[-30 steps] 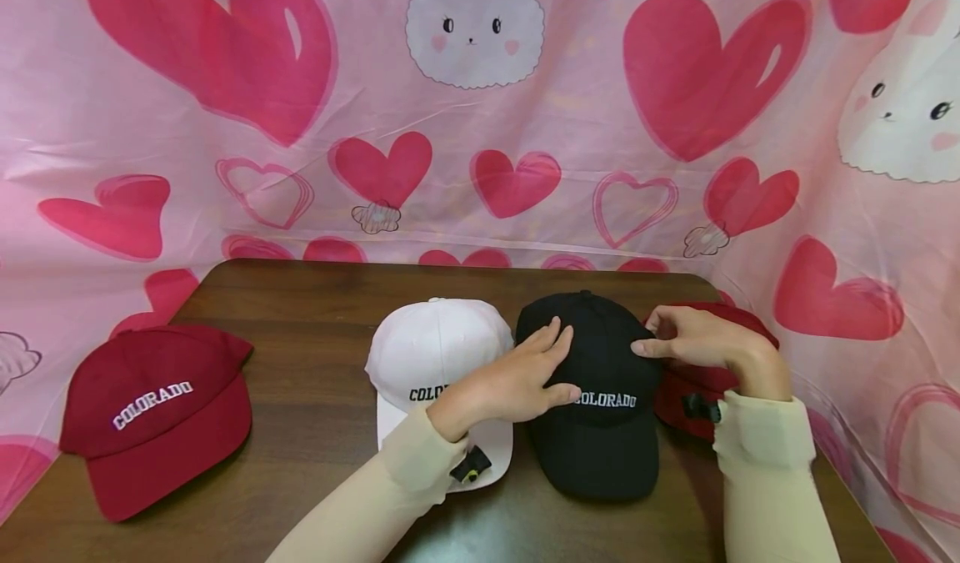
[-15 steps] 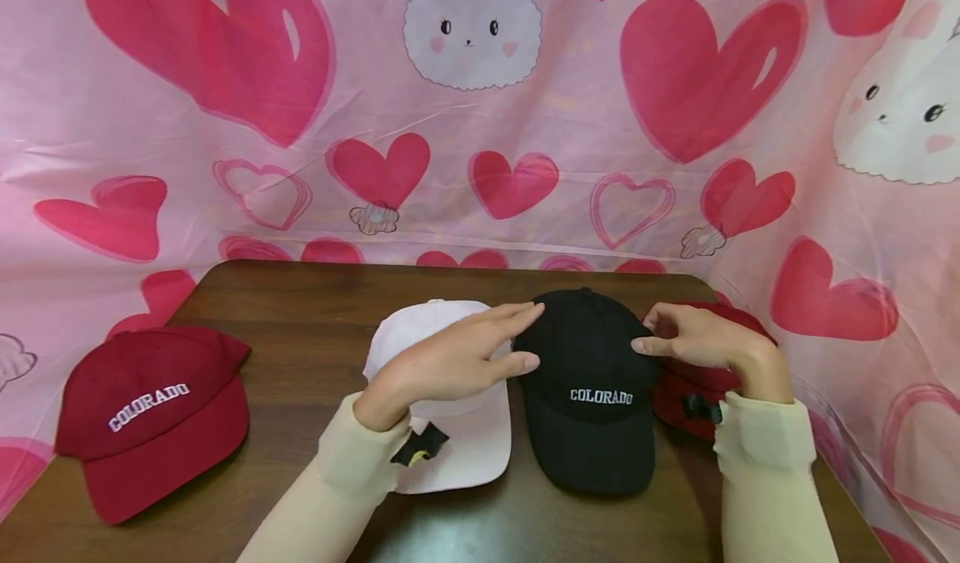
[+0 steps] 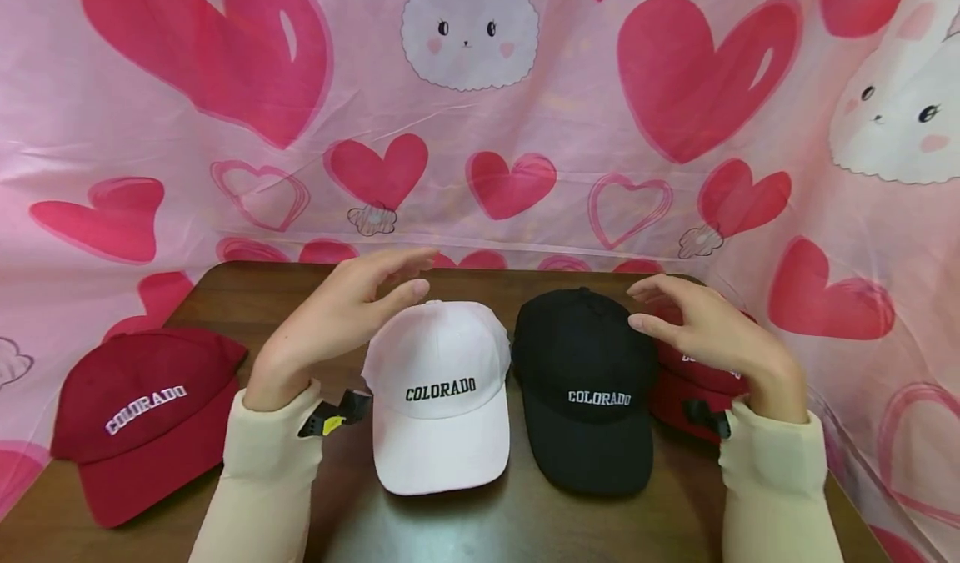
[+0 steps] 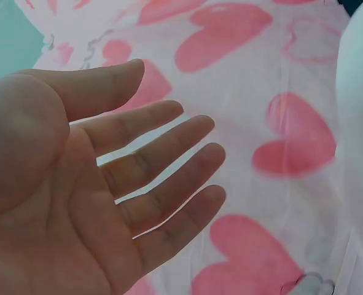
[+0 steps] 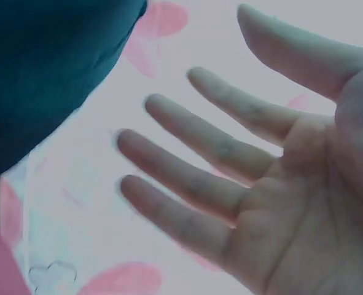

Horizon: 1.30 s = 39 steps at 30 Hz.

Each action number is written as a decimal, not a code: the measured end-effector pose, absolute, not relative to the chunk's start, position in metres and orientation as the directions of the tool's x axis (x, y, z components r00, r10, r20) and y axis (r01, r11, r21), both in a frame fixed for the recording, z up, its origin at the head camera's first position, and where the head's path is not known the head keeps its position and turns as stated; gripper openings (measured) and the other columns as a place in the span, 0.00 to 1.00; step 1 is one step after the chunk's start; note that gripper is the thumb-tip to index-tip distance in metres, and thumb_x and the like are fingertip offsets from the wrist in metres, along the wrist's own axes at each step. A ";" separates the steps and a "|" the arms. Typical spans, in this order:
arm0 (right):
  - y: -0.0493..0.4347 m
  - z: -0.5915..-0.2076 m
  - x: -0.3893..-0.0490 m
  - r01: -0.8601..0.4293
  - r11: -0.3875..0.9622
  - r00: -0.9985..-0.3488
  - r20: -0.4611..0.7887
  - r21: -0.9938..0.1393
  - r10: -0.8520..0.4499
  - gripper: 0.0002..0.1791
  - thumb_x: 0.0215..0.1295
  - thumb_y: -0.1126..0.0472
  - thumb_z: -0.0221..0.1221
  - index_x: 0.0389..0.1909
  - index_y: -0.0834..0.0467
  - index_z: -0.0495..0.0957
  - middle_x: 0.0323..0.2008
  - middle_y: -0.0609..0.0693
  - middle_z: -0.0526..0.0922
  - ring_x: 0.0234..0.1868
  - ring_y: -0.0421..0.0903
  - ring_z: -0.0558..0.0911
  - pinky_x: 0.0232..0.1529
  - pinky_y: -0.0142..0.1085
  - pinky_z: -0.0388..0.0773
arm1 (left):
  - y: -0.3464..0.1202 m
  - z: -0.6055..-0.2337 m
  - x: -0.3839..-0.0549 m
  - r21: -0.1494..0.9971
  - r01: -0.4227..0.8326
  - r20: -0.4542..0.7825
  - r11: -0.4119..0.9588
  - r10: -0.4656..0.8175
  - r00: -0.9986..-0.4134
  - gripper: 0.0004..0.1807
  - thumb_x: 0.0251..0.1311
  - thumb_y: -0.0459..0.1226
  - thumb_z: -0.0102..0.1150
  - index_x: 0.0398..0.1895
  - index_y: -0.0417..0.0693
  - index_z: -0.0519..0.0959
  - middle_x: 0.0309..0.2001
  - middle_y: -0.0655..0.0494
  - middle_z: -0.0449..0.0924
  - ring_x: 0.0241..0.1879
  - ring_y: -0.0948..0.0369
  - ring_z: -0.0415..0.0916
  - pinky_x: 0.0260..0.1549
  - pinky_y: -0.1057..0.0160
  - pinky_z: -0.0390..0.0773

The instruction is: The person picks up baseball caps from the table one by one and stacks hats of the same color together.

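A white cap (image 3: 441,438) and a black cap (image 3: 588,450) lie side by side in the head view, brims toward me, each lettered COLORADO. My left hand (image 3: 341,321) is raised at the white cap's left side and holds nothing; its fingers (image 4: 163,150) are loosely extended in the left wrist view. Over the red cap at the right (image 3: 693,388), beside the black cap's crown, hovers my right hand (image 3: 708,321). Its fingers (image 5: 196,153) are spread and relaxed in the right wrist view. The right hand and forearm partly cover that red cap.
Another red cap (image 3: 150,413) sits at the left of the brown wooden table (image 3: 420,530), its brim angled toward the front. A pink cloth with hearts and rabbits (image 3: 465,121) hangs behind the table and along both sides.
My left hand has moved left, from over the black cap across the white cap to its left side. My right hand has lifted slightly off the black cap's edge. The caps stay in place.
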State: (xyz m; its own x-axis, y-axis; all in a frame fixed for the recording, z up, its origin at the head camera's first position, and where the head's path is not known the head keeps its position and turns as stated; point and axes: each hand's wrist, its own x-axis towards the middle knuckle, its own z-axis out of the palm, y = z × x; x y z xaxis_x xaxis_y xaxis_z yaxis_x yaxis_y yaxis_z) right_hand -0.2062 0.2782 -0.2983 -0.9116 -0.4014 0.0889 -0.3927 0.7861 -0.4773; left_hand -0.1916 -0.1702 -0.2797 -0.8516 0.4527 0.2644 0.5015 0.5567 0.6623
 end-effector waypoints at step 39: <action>0.080 -0.314 -0.156 -0.748 0.385 -0.610 0.331 -0.541 -0.720 0.37 0.69 0.54 0.71 0.76 0.51 0.69 0.73 0.39 0.70 0.74 0.36 0.67 0.72 0.41 0.73 | -0.438 -0.339 -0.167 0.501 0.079 0.189 0.862 -0.020 -0.982 0.33 0.76 0.49 0.61 0.75 0.40 0.69 0.60 0.55 0.83 0.64 0.56 0.73 0.72 0.51 0.69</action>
State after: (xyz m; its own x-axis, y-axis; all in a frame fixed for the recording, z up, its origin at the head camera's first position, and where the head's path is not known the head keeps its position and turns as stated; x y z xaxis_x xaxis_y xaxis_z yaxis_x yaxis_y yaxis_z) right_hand -0.1562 0.0796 -0.3138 -0.6097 -0.7204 0.3306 -0.7478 0.3847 -0.5411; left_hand -0.1675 -0.4377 -0.3392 -0.9817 -0.0201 0.1892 0.0789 0.8619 0.5009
